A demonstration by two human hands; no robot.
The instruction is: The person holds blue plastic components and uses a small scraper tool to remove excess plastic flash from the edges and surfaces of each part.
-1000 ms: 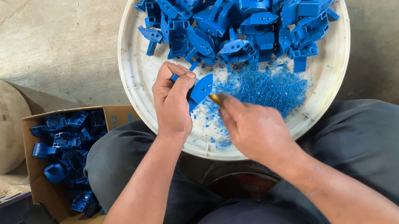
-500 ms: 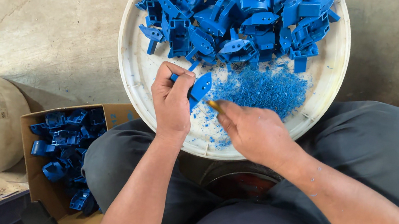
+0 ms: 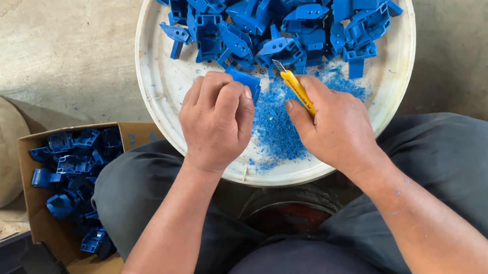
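Head view: against half a second ago, the yellow knife (image 3: 296,88) is lifted clear of the blue part (image 3: 245,81), so one trimming stroke seems finished. Left hand (image 3: 216,119) pinches that part over the white tray (image 3: 160,79); right hand (image 3: 334,127) grips the knife beside it, above blue shavings (image 3: 278,130).

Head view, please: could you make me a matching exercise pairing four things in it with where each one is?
Things:
1. yellow knife
2. single blue part
3. pile of blue parts
4. blue shavings

Places:
A. heaped on the far half of the round white tray
B. gripped in the left hand
C. scattered on the tray between the two hands
D. held in the right hand

Pairs: 1-D, 2-B, 3-A, 4-C
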